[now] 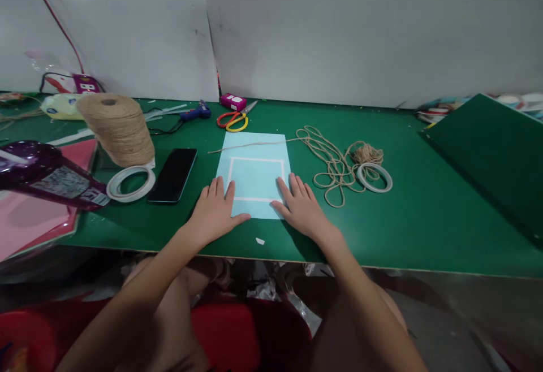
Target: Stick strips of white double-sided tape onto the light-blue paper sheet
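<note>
Pressing down: left hand [216, 212] and right hand [304, 209], fingers spread flat, pinching nothing, cover the near corners of the blue sheet [257, 171]. Sheet lies on the green worktop [424, 213]; phone [173, 175] left of it, loose twine [335, 164] right. Even pressure on both corners should stop it sliding.

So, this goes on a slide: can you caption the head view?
Left hand and right hand flat on a pale blue sheet on a green table, loose twine alongside.
</note>
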A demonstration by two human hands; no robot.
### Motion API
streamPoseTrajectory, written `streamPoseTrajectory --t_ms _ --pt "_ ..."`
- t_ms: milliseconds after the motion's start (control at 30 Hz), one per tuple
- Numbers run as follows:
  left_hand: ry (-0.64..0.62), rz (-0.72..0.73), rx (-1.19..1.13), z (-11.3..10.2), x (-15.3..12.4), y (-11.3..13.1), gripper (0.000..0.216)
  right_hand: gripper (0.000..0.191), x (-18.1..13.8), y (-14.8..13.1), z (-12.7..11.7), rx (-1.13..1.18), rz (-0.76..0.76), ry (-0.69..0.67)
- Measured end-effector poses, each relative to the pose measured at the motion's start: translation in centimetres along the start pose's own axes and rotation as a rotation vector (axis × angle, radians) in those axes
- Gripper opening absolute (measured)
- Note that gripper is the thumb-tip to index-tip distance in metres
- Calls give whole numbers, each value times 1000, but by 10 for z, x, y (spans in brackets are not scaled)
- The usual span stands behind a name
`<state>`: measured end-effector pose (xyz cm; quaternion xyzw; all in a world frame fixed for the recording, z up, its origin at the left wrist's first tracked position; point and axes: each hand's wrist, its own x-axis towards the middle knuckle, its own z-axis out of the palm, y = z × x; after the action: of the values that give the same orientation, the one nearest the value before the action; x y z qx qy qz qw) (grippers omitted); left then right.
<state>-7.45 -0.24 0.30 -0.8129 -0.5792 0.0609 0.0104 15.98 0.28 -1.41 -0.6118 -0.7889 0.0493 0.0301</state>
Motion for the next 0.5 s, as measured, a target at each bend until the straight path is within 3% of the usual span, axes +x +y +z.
streamPoseTrajectory --t_ms 100,267,500 --pt "3 62 -16 0 -1 -5 96 74 -3 7 -2 55 -47 -9" --pt "123 101 47 3 1 3 68 96 -11 16 -13 102 -114 -60" --pt "97 244 52 1 3 6 74 88 -14 13 -13 30 -147 3"
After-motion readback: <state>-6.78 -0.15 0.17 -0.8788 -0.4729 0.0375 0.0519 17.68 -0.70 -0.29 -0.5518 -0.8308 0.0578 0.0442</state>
